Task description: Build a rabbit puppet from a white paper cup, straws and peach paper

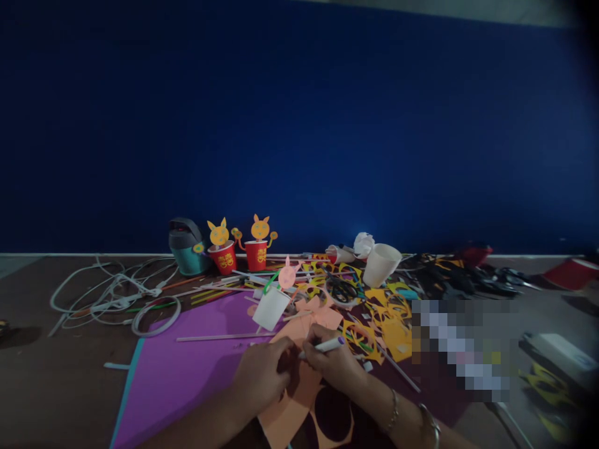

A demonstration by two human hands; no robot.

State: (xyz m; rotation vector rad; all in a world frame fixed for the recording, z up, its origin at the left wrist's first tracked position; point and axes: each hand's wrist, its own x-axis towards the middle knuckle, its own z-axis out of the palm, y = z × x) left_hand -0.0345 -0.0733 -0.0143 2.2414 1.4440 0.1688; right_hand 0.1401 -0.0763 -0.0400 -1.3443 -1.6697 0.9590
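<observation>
Between my hands lies a sheet of orange paper [290, 415], with a round hole cut in a piece near the front edge. My right hand [333, 365] is closed around a white marker [330, 344], its tip pointing left toward my other hand. My left hand [267, 373] rests on the orange paper with its fingers curled; what they hold, if anything, is hidden. Just behind stands a tilted white cup [271, 308] with a pink animal face [287, 275] and a green strip on it. Purple paper [187, 368] lies under my left arm.
Two red cups [256, 255] with yellow animal faces stand at the back, beside a teal container [189, 259]. White cables [110, 293] and a tape roll [156, 316] lie left. Yellow paper scraps [395, 330], a white cup [381, 265] and scissors [510, 280] are to the right.
</observation>
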